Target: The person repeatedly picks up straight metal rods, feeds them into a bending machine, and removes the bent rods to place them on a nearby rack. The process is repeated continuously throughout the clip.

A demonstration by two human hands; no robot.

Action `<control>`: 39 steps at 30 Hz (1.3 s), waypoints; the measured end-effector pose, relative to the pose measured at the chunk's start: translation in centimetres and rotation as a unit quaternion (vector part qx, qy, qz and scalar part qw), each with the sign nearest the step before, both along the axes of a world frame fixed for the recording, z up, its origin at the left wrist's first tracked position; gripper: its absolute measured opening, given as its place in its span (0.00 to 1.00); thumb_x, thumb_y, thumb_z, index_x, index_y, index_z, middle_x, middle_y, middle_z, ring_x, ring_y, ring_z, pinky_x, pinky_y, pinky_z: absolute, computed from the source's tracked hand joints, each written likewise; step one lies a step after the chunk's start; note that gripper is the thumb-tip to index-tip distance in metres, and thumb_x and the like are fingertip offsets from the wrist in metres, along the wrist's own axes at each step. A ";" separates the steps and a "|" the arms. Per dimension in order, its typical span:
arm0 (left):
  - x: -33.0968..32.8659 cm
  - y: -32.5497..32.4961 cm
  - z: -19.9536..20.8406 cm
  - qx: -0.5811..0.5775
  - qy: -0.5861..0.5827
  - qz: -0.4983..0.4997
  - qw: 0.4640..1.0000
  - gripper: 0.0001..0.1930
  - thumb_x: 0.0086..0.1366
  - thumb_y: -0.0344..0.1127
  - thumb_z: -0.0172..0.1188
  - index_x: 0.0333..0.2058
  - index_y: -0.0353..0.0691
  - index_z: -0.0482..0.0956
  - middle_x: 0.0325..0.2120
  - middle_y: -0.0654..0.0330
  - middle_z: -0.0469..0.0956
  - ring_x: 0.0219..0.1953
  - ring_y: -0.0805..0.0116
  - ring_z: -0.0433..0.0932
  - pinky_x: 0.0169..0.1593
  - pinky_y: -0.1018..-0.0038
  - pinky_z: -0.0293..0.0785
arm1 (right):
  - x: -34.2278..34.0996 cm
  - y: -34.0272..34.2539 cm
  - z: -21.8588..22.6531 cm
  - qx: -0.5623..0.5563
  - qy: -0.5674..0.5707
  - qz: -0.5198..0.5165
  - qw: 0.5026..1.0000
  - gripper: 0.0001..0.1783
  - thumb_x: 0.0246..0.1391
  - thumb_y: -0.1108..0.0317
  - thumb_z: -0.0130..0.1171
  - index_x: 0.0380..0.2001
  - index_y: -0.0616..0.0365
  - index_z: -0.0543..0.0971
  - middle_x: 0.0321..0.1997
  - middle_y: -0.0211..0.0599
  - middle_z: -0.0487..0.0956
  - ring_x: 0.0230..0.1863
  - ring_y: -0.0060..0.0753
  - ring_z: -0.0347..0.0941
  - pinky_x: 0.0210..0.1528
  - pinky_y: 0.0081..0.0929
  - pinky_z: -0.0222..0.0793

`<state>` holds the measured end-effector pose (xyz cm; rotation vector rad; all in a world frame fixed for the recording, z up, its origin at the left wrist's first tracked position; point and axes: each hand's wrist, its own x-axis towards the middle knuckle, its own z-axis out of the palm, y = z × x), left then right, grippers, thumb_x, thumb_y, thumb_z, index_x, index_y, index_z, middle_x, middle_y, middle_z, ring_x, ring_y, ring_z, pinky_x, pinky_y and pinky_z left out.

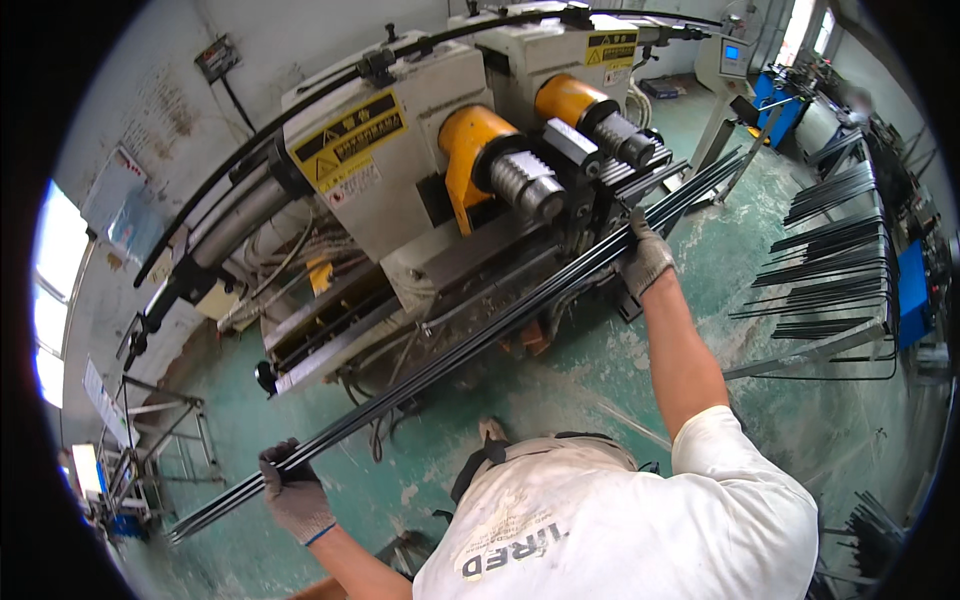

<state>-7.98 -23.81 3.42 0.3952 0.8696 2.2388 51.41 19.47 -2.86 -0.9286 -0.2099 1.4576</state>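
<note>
A bundle of long, thin dark metal rods [440, 367] slants across in front of me, from low on the left up to the right. My left hand [295, 495], in a grey work glove with dark fingertips, is closed around the bundle near its lower left end. Farther up, my right hand [645, 262], gloved the same way, grips the rods near the machine's front. The bundle's far right end runs on past that hand. Just beyond it stands a large white machine [385, 200] with two orange housings [480, 140] and ridged metal rollers [525, 180].
At the right, a metal rack [810, 345] carries many dark rods in tiers. A control stand [728, 75] with a small blue screen is at the back right. Hoses [285, 275] hang by the machine's left side, and a metal frame [180, 430] stands at the far left.
</note>
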 end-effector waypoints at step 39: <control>-2.0 19.7 -7.7 -0.163 -0.168 0.028 0.972 0.25 0.71 0.57 0.77 0.54 0.43 0.87 0.56 0.62 0.87 0.54 0.60 0.82 0.59 0.60 0.75 | -9.9 13.5 0.8 -0.160 -0.316 -0.081 0.932 0.24 0.73 0.45 0.62 0.52 0.55 0.89 0.51 0.43 0.91 0.52 0.46 0.87 0.50 0.40 0.77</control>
